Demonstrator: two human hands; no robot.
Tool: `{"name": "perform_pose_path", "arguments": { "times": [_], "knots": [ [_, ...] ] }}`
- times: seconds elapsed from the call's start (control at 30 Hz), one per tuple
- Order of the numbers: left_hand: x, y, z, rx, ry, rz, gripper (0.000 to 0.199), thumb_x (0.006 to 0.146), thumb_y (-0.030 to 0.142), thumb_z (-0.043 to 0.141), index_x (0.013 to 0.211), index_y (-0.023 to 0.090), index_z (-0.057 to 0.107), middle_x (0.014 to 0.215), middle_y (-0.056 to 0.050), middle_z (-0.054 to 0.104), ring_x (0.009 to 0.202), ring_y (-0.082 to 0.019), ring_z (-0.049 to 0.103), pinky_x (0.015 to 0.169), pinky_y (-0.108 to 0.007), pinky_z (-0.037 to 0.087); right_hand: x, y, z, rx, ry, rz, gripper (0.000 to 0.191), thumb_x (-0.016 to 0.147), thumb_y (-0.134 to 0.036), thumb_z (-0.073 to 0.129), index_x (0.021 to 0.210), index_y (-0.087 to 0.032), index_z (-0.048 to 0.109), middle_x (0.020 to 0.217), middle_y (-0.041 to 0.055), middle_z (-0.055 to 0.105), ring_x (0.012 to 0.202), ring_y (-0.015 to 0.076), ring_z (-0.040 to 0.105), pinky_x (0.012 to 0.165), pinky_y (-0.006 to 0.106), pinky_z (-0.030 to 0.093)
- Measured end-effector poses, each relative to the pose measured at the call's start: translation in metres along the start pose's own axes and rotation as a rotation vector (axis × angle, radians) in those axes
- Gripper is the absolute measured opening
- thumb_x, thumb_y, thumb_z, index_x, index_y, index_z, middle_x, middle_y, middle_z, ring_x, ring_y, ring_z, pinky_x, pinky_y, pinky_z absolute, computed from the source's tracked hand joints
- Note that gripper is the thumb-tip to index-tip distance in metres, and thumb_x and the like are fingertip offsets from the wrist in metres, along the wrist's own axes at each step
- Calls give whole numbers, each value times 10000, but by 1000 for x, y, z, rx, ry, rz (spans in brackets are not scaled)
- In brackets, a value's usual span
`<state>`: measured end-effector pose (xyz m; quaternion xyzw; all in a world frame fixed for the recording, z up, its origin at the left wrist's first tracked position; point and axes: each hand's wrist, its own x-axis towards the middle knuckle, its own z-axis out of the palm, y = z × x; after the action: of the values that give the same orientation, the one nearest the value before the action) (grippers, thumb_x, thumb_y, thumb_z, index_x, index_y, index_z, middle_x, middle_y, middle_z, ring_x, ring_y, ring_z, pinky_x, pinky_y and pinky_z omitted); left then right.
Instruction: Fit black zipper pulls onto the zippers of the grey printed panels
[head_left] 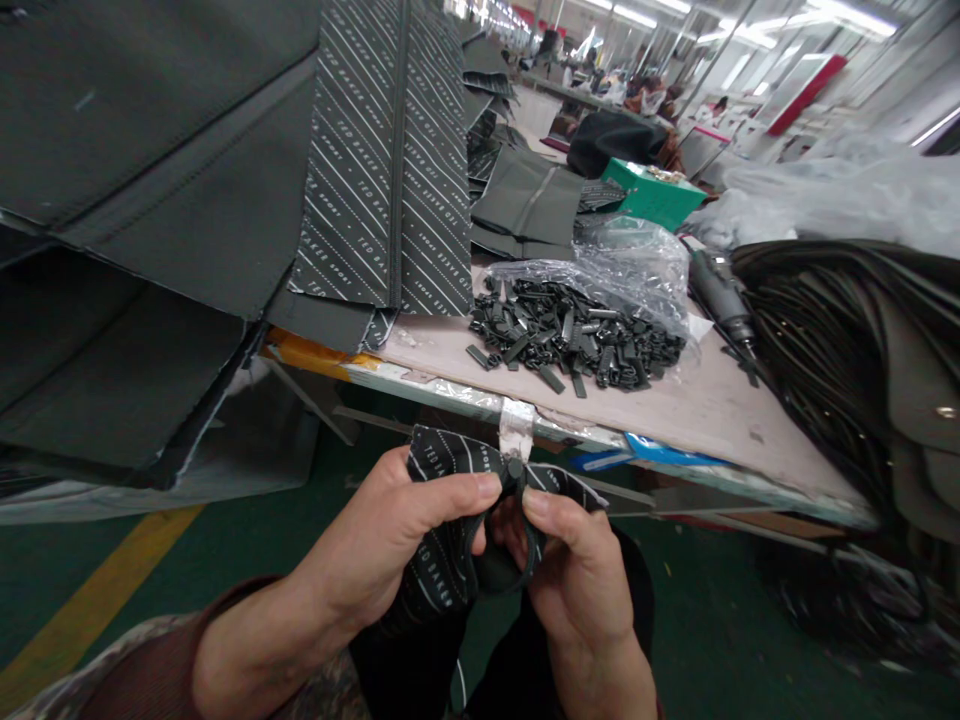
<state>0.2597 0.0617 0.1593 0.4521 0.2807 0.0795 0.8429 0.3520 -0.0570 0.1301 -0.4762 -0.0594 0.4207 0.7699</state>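
My left hand (382, 545) pinches one side of a dark printed fabric piece (442, 575) with a zipper along it, thumb on top near the table edge. The other side is pinched by my right hand (589, 565), its thumb pressing the zipper tape. Between the two thumbs, the zipper meets a small dark zipper slider (514, 467) at the tip of a silvery, tape-wrapped holder (516, 425) fixed to the table edge. The fabric bends into a loop below the holder. Several fingertips are hidden behind the cloth. Beyond my hands lies a heap of dark zipper sliders (577, 335) with pulls.
Large printed fabric panels (386, 200) hang over the table's left part. Clear plastic (637, 260) covers the heap's back. A grey power screwdriver (720, 295) lies right of it, beside a dark bundle of strips (832, 330). Farther back stands a green box (652, 193).
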Motion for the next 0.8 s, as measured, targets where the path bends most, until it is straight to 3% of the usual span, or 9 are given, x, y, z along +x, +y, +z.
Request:
{"name": "perform_pose_path", "arguments": {
  "times": [0.37, 0.53, 0.63, 0.73, 0.8],
  "knots": [
    [1, -7, 4, -17, 30, 76, 333, 786, 330, 763, 534, 153, 637, 533, 13, 610, 522, -109, 536, 526, -191, 449, 3, -2, 4, 11, -63, -20, 127, 742, -230, 713, 645, -149, 726, 562, 1, 648, 511, 115, 511, 513, 232, 423],
    [8, -5, 6, 4, 42, 98, 322, 793, 347, 769, 566, 155, 647, 564, 13, 629, 544, -114, 543, 550, -194, 458, 11, -7, 9, -41, -55, -129, 115, 751, -196, 722, 637, -179, 718, 628, -9, 707, 564, 132, 584, 581, 241, 496],
    [5, -6, -8, 108, 15, 69, 228, 808, 389, 761, 745, 171, 739, 713, -8, 710, 654, -152, 597, 639, -221, 492, 6, -9, -3, -175, -44, -183, 91, 784, -273, 755, 750, -193, 729, 716, -7, 725, 646, 151, 614, 654, 259, 519],
    [-6, -15, -32, 327, -88, 54, 260, 811, 391, 751, 989, 202, 774, 916, -38, 756, 838, -226, 638, 770, -274, 509, -6, -5, -25, -388, -42, -163, 234, 776, -349, 790, 958, -210, 744, 897, 25, 762, 839, 210, 675, 794, 310, 542],
    [-15, -25, -46, 498, -133, 104, 208, 835, 374, 716, 940, 211, 792, 903, -43, 759, 866, -249, 645, 789, -277, 500, -14, 4, -38, -502, -37, -141, 237, 773, -355, 795, 959, -211, 765, 929, 40, 772, 870, 234, 689, 805, 328, 552]
  ]
}}
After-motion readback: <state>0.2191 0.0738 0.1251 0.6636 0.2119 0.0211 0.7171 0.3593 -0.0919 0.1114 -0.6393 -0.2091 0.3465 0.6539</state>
